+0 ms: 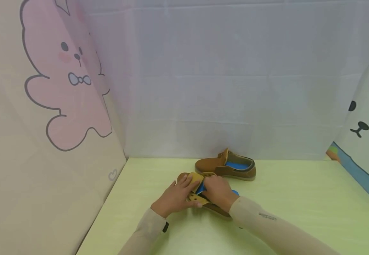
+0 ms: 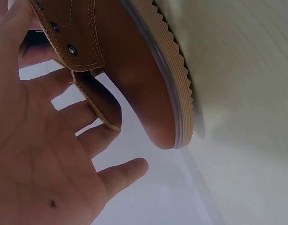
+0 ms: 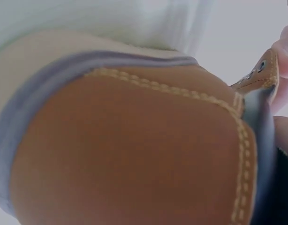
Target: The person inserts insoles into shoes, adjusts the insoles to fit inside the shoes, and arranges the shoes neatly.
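Note:
Near the front of the table, a brown shoe (image 1: 217,209) with yellow-tan lining lies with its toe to the left. My left hand (image 1: 175,198) presses its folded-back tongue (image 1: 194,180) with spread fingers; the thumb lies along the near eyelet flap (image 1: 198,199). In the left wrist view, the fingers reach behind the tongue (image 2: 99,98). My right hand (image 1: 217,189) reaches into the opening with curled fingers on a blue insole (image 1: 200,188), whose rounded end sticks up at the heel. Its fingertips are hidden. The right wrist view shows the shoe's heel (image 3: 134,150) up close.
A matching brown shoe (image 1: 208,165) with a blue insole (image 1: 237,165) inside stands just behind, toe left. The pale yellow-green table (image 1: 299,194) ends at a white cloth backdrop (image 1: 229,88). Cartoon-printed side cloths (image 1: 69,99) hang left and right.

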`<state>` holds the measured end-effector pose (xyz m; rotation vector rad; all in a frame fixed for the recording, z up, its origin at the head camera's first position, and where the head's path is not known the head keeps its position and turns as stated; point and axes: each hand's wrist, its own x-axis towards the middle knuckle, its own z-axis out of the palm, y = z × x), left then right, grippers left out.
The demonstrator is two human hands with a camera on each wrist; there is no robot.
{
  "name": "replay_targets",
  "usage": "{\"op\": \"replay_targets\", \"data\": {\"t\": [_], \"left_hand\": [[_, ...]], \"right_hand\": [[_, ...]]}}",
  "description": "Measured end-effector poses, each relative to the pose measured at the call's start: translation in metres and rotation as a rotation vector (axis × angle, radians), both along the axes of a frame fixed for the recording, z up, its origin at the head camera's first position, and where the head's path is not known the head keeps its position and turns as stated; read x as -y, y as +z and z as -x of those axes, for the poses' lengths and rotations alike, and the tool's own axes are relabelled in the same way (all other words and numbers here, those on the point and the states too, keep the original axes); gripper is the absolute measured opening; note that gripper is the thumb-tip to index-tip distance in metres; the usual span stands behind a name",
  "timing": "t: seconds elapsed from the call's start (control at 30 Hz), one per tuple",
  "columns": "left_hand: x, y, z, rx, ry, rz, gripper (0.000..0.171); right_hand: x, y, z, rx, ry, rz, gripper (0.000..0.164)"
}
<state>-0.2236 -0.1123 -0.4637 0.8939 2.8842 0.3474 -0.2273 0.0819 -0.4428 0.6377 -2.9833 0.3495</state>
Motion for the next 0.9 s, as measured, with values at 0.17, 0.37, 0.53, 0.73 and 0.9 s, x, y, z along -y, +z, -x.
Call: {"op": "replay_targets", "data": {"t": [0.17,0.37,0.53,0.73,0.9], "left_hand": [[0.0,0.0,0.001,0.0,0.001,0.006,0.086],[0.0,-0.001,0.001,-0.002,-0.002,0.002,0.086],[0.0,-0.002,0.0,0.001,-0.004,-0.003,0.087],[0.001,-0.001,-0.001,0.004,-0.005,0.001,0.087],[0.001,-0.002,0.001,0.001,-0.005,0.016,0.087]], "right_hand": [[0.002,-0.003,0.002,-0.019,0.003,-0.006,0.018],[0.003,-0.007,0.004,-0.009,0.006,0.018,0.016],[0.006,-0.009,0.004,-0.005,-0.004,0.012,0.02],[0.009,-0.011,0.006,0.009,-0.019,0.014,0.022],[0.008,-0.01,0.006,0.045,-0.024,0.045,0.022]]}}
